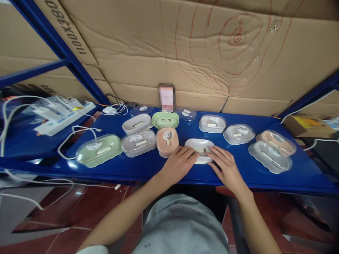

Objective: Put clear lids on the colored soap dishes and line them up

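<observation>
A white oval plastic dish (200, 143) sits near the front edge of the blue table, between my two hands. My left hand (179, 163) wraps its left side, with bent fingers reaching over the rim. Opposite it, my right hand (225, 163) grips the right side, fingers on top and thumb low at the front. A narrow cream-coloured piece (199, 150) shows in the dish's middle, partly covered by fingertips. Just left of my left hand stands an orange dish (164, 146) under a clear cover.
Covered dishes line the left, including a green one (104, 151), and the right, including a grey one (267, 159). Uncovered green (173, 124) and grey (129, 126) dishes stand behind. A phone (167, 98) leans on the cardboard; a white cable (65, 143) and power strip (54, 123) lie left.
</observation>
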The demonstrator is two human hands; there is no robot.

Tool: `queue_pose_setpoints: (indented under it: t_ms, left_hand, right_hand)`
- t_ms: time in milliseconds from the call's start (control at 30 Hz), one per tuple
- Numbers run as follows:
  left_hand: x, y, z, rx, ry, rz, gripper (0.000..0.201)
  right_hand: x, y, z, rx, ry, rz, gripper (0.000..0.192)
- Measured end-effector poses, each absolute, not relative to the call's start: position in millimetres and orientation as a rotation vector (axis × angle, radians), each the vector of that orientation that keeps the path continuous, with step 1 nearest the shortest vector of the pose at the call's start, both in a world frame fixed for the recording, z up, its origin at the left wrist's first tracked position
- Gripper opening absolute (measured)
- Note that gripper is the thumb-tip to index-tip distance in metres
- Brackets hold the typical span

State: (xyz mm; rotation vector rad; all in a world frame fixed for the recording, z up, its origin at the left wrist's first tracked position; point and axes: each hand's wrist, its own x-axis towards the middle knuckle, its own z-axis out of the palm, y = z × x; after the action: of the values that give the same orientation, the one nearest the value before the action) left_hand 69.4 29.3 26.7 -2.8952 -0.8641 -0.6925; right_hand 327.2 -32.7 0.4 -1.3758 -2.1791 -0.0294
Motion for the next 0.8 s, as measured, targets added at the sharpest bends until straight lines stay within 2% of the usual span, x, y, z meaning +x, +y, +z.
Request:
queue_pose_setpoints:
  t_ms: [300,500,667,733,800]
  left_hand:
    - [61,21,14,-2.735,-0.771,-0.717,0.025]
    - [65,13,10,-2.732,-0.751,-0.677,0.022]
    - [41,35,37,-2.861,-0.705,-0.832,0.029]
    - [17,61,56,-2.805,-0.865,-0.882,0.037]
    - [-12,92,74,-2.710,-1.122,-0.835,0.035]
  right_hand:
    - [325,-33,0,-1.286,-2.237,-0.138,0.044]
    - [324,-35,-1,-1.253,-2.295,-0.210,0.035]
    - [323,-36,-1,-1.272,-2.281,-0.176,0.035]
    - [322,-36,0,-1.274,-2.272,-0.157,0.036]
    - [323,-36,-1,-1.277,-2.265,-0.143,0.036]
